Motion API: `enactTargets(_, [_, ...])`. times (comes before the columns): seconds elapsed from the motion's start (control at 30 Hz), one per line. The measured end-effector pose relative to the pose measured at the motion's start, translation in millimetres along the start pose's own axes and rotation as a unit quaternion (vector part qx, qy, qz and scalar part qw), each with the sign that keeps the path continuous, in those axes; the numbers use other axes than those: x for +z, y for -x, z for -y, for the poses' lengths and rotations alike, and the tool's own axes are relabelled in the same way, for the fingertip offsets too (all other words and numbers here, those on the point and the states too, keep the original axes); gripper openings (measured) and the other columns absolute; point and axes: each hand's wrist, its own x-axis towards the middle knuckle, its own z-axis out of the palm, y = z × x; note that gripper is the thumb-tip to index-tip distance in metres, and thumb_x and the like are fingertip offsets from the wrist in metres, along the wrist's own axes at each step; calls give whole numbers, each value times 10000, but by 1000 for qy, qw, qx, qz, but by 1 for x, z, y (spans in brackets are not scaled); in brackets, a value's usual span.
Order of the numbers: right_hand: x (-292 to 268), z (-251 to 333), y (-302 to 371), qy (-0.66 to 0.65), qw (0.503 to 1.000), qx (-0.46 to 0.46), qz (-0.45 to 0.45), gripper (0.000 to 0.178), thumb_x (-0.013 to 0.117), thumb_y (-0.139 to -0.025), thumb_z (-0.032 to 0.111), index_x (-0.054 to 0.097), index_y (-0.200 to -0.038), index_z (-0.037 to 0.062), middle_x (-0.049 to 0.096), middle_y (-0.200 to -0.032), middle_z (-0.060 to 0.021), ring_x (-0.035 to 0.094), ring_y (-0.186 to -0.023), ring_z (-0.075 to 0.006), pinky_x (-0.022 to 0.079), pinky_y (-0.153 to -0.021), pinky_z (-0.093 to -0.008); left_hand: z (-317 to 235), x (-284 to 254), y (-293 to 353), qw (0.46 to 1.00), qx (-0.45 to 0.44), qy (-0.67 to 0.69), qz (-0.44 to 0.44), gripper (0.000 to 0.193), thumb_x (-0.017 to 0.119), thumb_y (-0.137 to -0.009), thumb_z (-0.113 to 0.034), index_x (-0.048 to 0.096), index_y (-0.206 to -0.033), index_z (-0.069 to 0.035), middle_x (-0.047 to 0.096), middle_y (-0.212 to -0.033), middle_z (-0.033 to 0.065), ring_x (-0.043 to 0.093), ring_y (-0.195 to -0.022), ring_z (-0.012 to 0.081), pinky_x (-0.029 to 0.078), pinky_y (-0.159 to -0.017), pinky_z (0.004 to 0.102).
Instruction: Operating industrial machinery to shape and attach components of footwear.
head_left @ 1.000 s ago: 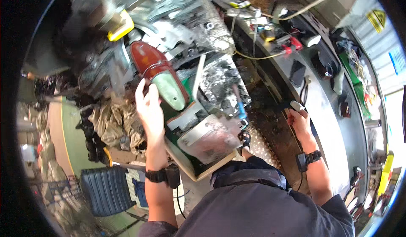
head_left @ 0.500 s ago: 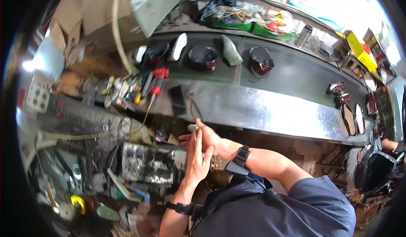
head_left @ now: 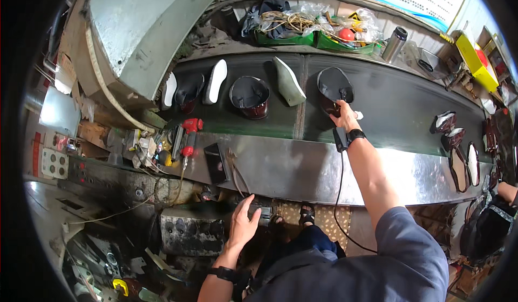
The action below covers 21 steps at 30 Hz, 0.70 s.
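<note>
My right hand [head_left: 346, 118] reaches over the belt, its fingers closed at the near side of a shiny dark red boot [head_left: 325, 101] with a black lining and its opening facing up. A small white piece [head_left: 359, 115] shows beside that hand; whether the fingers hold it I cannot tell. Lower and to the left, my left hand [head_left: 243, 224] is open and holds nothing, just short of the bench edge. Left of the gripped boot, a grey-green shoe last [head_left: 290, 83], another dark red boot [head_left: 250, 98] and a white sole [head_left: 216, 82] are spaced along the belt [head_left: 388, 102].
A black phone [head_left: 216, 163], pincers [head_left: 235, 172] and a red air tool [head_left: 190, 136] lie along the metal ledge [head_left: 291, 164]. Green trays [head_left: 286, 39] and a steel flask [head_left: 395, 44] stand behind the belt. Pale insoles [head_left: 459, 168] lie at the right. A cable [head_left: 338, 205] trails from my right wrist.
My hands, together before, are now apart. The right hand has gone forward and right to the boot; the left stays low, near the bench edge. The view has shifted.
</note>
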Motion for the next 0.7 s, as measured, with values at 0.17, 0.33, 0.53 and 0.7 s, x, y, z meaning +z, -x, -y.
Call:
enactTargets(0.17, [-89,40,-41,-104,989,30,105,389,788,-793,280,537,-1047,127,556,-1130,-59,575,-1032,-196,533,-848,-431,-24,32,-79,992,78,66,75,408,697,-912,-153,609,-1285,-15,664,-1218,212,625,-1159,387,492,-1008,409])
enactTargets(0.33, [-184,-7,144,-173,968,3,182,491,520,-1018,506,510,-1419,223,595,-1195,42,544,-1052,-118,423,-1045,-504,2,69,-184,989,37,123,75,441,718,-889,-205,619,-1283,-32,694,-1176,189,670,-1097,320,521,-949,395])
enactTargets(0.53, [-262,-73,254,-140,982,-15,124,439,502,-1053,368,430,-1436,165,565,-1328,-39,547,-1258,-273,401,-1103,-609,-34,185,-364,994,-18,105,-29,959,819,-768,-390,318,-1526,-83,414,-1482,298,397,-1398,396,371,-1127,467])
enactTargets(0.7, [-283,-110,290,-188,975,-54,105,512,702,-947,353,504,-1371,146,614,-1308,-62,600,-1223,-319,470,-1054,-585,-73,220,-408,971,-225,9,-83,1147,847,-712,-402,133,-1591,-222,273,-1509,335,333,-1391,476,352,-1125,556])
